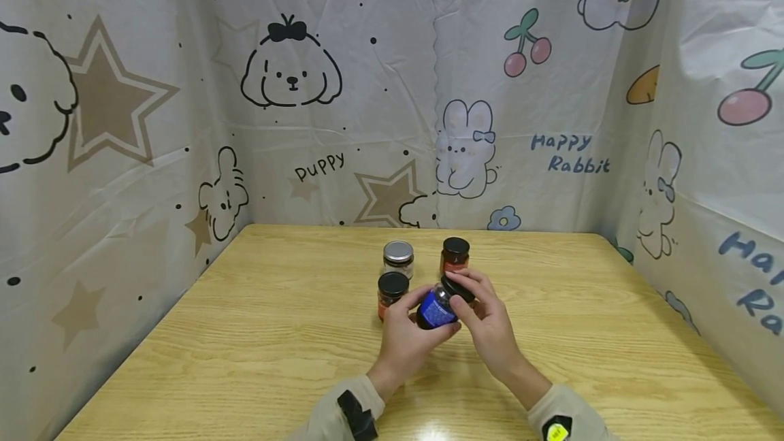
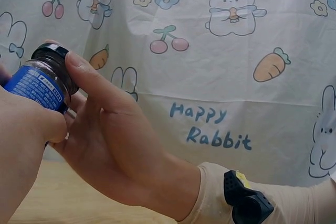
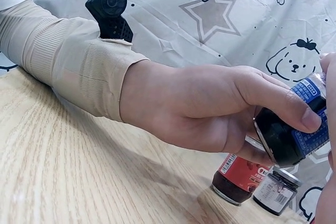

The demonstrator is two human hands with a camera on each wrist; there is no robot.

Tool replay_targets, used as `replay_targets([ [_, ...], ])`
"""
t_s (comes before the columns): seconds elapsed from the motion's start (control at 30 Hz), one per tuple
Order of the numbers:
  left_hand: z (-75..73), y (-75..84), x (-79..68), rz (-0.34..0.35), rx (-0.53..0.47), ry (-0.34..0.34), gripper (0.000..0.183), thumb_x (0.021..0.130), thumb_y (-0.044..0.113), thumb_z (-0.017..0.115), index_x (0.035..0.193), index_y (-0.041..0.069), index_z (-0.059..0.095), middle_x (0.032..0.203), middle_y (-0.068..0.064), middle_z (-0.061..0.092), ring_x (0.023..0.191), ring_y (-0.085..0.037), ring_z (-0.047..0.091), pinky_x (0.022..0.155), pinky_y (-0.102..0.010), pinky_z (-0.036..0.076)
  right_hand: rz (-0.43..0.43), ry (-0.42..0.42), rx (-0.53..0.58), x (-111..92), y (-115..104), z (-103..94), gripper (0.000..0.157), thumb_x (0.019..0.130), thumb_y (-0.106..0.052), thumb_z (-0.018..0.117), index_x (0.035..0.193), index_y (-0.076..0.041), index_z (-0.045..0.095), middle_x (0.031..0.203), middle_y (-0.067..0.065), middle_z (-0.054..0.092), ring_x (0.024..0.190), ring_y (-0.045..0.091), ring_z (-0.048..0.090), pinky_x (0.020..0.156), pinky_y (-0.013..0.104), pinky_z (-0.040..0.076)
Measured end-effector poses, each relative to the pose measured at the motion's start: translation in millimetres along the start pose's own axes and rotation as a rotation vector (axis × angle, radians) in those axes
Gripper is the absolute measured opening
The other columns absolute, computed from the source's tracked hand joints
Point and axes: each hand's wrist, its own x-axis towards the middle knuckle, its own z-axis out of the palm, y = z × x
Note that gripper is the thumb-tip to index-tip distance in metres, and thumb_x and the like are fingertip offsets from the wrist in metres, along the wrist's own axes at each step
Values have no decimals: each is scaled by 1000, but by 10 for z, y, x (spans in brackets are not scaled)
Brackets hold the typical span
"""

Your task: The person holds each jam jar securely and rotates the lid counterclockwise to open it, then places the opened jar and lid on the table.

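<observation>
A dark glass jar with a blue label [image 1: 437, 310] is held tilted above the table, its black lid [image 2: 51, 52] toward my right. My left hand [image 1: 405, 340] grips the jar's body, with the thumb over the label in the right wrist view. Fingers and thumb of my right hand [image 1: 495, 335] are curled round the lid. Whether the lid is loose cannot be seen. Just left of the held jar stands a red-labelled jar [image 1: 384, 306] with a black lid, partly behind my left hand.
Behind the hands stand a jar with a silver lid [image 1: 398, 258] and, to its right, another black-lidded jar with a red label [image 1: 455, 254]. They share a wooden table [image 1: 275, 332]. Patterned cloth [image 1: 343, 107] hangs along the back and both sides.
</observation>
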Motion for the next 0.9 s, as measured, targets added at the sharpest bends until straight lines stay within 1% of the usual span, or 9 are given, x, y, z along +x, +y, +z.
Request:
replay_targets([
  [0.2, -5, 3, -2, -18, 0, 3, 55, 67, 25, 85, 116, 20, 62, 108, 7, 62, 95, -12, 59, 71, -30, 52, -24, -22, 8, 1, -19, -4, 38, 97, -5, 47, 135, -8, 47, 138, 8, 38, 123, 26, 39, 91, 31, 43],
  [0.3, -7, 2, -3, -14, -4, -1, 55, 67, 25, 84, 117, 19, 62, 108, 5, 61, 95, -13, 59, 72, -29, 52, -17, -32, 33, -3, -23, -14, 40, 97, -7, 45, 137, -8, 44, 140, 10, 37, 126, 26, 37, 96, 30, 39],
  [0.4, -7, 7, -4, -12, -8, -2, 56, 67, 26, 84, 118, 18, 62, 109, 4, 62, 95, -14, 59, 71, -28, 52, -16, -48, 60, -7, -23, -24, 42, 96, -6, 42, 138, -6, 43, 143, 9, 35, 131, 26, 30, 101, 29, 31],
  [0.47, -10, 39, -5, -13, -10, -5, 57, 67, 24, 85, 118, 15, 62, 109, 2, 62, 96, -15, 59, 71, -28, 52, -22, -54, 73, -7, -22, -28, 41, 96, -6, 40, 137, -5, 43, 143, 8, 35, 133, 25, 27, 103, 29, 28],
  [0.53, -21, 116, -9, -9, -15, -8, 56, 67, 18, 85, 117, 11, 62, 109, -2, 62, 95, -17, 59, 70, -29, 52, -32, -51, 71, -7, -25, -29, 40, 97, -6, 38, 137, -3, 44, 143, 7, 35, 134, 25, 25, 104, 29, 27],
  [0.63, -47, 256, -17, -8, -15, -18, 55, 67, 13, 84, 117, 6, 61, 109, -5, 62, 96, -19, 59, 71, -32, 53, -31, -29, 39, -7, -28, -21, 37, 99, -6, 38, 135, -4, 47, 142, 7, 36, 132, 26, 28, 101, 30, 31],
  [0.73, -71, 372, -23, -13, -22, -30, 54, 68, 11, 83, 117, 4, 61, 109, -7, 62, 97, -19, 59, 72, -34, 52, -7, 3, 8, -7, -38, -9, 35, 98, -4, 41, 132, -4, 50, 138, 11, 36, 126, 26, 35, 96, 29, 37],
  [0.8, -78, 398, -23, -25, -22, -37, 53, 69, 12, 83, 117, 5, 61, 109, -6, 62, 97, -19, 59, 73, -35, 52, 17, 23, -3, -6, -54, -4, 34, 97, -3, 45, 131, -4, 52, 133, 12, 36, 119, 25, 40, 92, 27, 41],
  [0.9, -81, 413, -26, -26, -25, -40, 52, 68, 11, 83, 116, 5, 62, 108, -6, 63, 97, -19, 59, 74, -36, 52, 45, 48, -18, -4, -116, 2, 34, 94, -1, 50, 128, -3, 55, 125, 13, 38, 111, 23, 44, 89, 25, 42],
])
